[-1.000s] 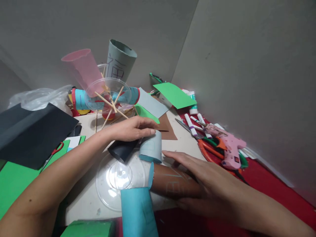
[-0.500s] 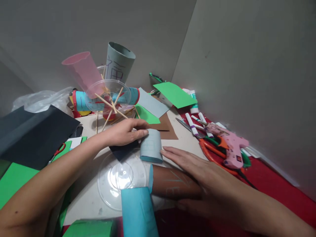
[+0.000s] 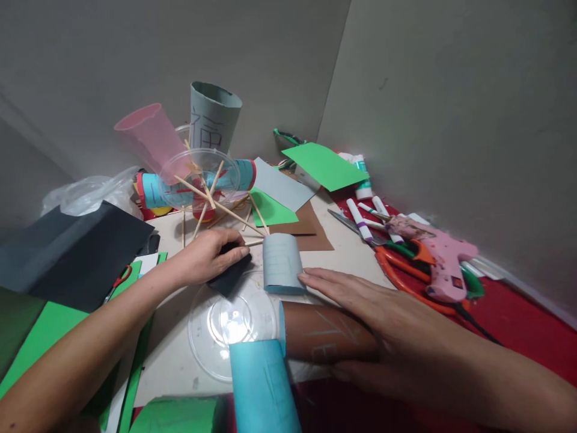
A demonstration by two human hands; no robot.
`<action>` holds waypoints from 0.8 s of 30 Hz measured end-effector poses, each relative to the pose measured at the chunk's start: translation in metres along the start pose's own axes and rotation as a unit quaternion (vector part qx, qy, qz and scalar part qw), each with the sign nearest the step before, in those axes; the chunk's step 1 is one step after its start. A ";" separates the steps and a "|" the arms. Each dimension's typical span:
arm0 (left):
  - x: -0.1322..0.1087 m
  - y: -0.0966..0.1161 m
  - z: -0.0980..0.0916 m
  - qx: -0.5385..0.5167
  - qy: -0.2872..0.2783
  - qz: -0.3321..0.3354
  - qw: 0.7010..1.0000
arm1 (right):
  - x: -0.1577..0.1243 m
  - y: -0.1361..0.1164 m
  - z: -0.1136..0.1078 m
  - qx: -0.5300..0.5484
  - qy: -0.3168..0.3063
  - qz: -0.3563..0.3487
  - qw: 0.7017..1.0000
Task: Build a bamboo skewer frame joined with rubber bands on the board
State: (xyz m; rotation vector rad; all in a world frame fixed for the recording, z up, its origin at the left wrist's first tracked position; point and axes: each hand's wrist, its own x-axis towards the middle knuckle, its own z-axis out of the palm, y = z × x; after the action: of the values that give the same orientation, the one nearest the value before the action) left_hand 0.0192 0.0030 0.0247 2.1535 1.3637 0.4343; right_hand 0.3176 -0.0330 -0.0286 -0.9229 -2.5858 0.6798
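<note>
My left hand [image 3: 214, 255] has its fingers curled on a black paper piece [image 3: 228, 282] beside the clear plastic disc [image 3: 211, 355]. A pale grey paper tube [image 3: 283, 264] lies past the disc's far right edge. Stretched fingers of my right hand [image 3: 360, 325] reach to this tube's right side, the fingertips against it. Under and beside that same hand lies a brown paper tube [image 3: 324, 334] with a blue inside and chalky marks, its right end hidden by the palm. A light blue tube [image 3: 264, 385] points toward me at the disc's near edge.
Behind stands a construction of wooden sticks [image 3: 210, 195], with a pink cup [image 3: 155, 135] and a grey tube [image 3: 214, 117]. A pink glue gun [image 3: 444, 258], scissors [image 3: 396, 270] and markers [image 3: 359, 219] lie right. Green sheets [image 3: 36, 337] and black card [image 3: 76, 252] lie left.
My left hand has moved off the grey tube, down and left onto the black paper piece. The right hand stays at the brown and grey tubes. The view has shifted slightly.
</note>
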 end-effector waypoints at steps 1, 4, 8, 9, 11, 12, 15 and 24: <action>-0.001 -0.001 -0.001 -0.020 0.002 -0.008 1.000 | 0.000 0.000 0.000 0.001 -0.001 0.003 1.000; -0.004 -0.006 -0.003 -0.103 0.018 -0.037 0.994 | -0.001 0.001 0.000 -0.004 -0.006 0.006 1.000; -0.009 -0.013 -0.001 -0.190 0.097 -0.101 0.972 | -0.001 0.002 0.001 -0.004 -0.017 0.005 1.000; -0.009 -0.014 0.001 -0.203 0.119 -0.113 0.965 | -0.001 0.002 0.001 -0.004 -0.017 0.005 1.000; -0.010 -0.015 0.007 -0.227 0.153 -0.126 0.954 | -0.001 0.002 0.001 -0.006 -0.014 0.006 1.000; -0.010 -0.014 0.011 -0.239 0.165 -0.129 0.948 | -0.001 0.002 0.001 -0.007 -0.010 0.007 1.000; -0.012 -0.008 0.021 -0.268 0.193 -0.134 0.934 | -0.001 0.002 0.002 -0.008 0.003 0.011 1.000; -0.015 -0.001 0.036 -0.295 0.260 -0.153 0.907 | 0.002 -0.002 0.001 0.020 0.010 0.008 1.000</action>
State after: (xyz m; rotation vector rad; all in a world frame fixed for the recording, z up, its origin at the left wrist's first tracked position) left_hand 0.0314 -0.0202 -0.0040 1.3444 1.5490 1.1827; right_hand 0.3147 -0.0328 -0.0283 -0.9338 -2.5408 0.7209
